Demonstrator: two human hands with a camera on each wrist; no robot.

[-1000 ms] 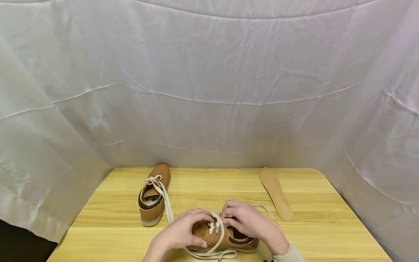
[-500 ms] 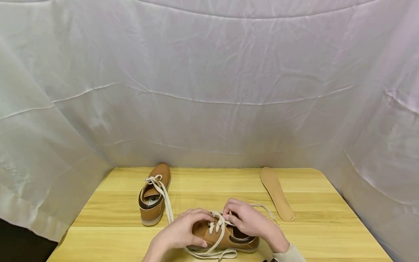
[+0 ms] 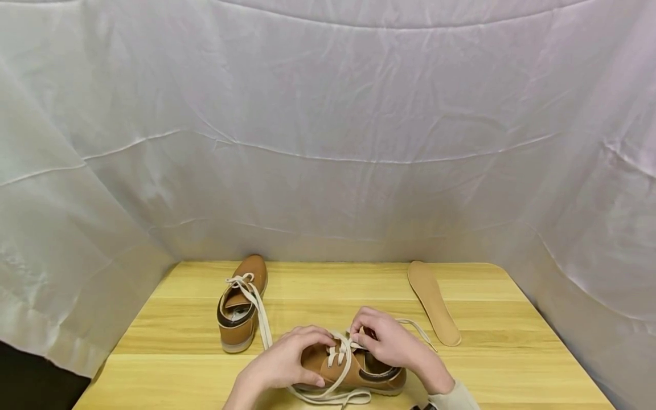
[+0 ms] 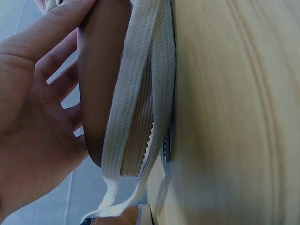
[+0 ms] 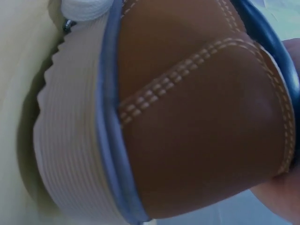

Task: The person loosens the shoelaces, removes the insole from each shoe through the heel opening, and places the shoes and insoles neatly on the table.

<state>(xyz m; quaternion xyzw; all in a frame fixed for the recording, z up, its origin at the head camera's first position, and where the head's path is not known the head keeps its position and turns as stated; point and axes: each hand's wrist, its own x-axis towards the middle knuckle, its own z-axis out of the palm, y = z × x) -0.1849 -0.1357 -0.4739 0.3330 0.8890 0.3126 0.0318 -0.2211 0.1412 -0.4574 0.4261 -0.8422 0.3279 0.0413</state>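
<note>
A: Obs. Near brown shoe [image 3: 353,369] sits on its sole at the front edge of the desk [image 3: 512,353], toe pointing to the person's left. Left hand [image 3: 287,361] cups the toe, fingers curled over the top, thumb on the near side. The left wrist view shows the palm against the leather.

B: Right hand [image 3: 392,341]?

A: Over the tongue and collar. Fingertips are drawn together on the cream lace [image 3: 344,348] at the top eyelets; it looks like a pinch, though the contact itself is small in the head view. The right wrist view shows only the heel and ribbed sole.

B: Handling notes?

A: Judgement: the shoe is light, the leather upper firm enough to brace by the toe, and the sole grips the wood. The lace is flat woven cotton, limp, with low slip. It is best taken close to the eyelets, not by the loose ends looping under the sole.

B: Other items?

A: Second brown shoe [image 3: 241,310] stands well apart at rear left, its lace trailing forward. A tan insole [image 3: 433,302] lies flat at rear right. White cloth [image 3: 328,142] hangs behind.
</note>
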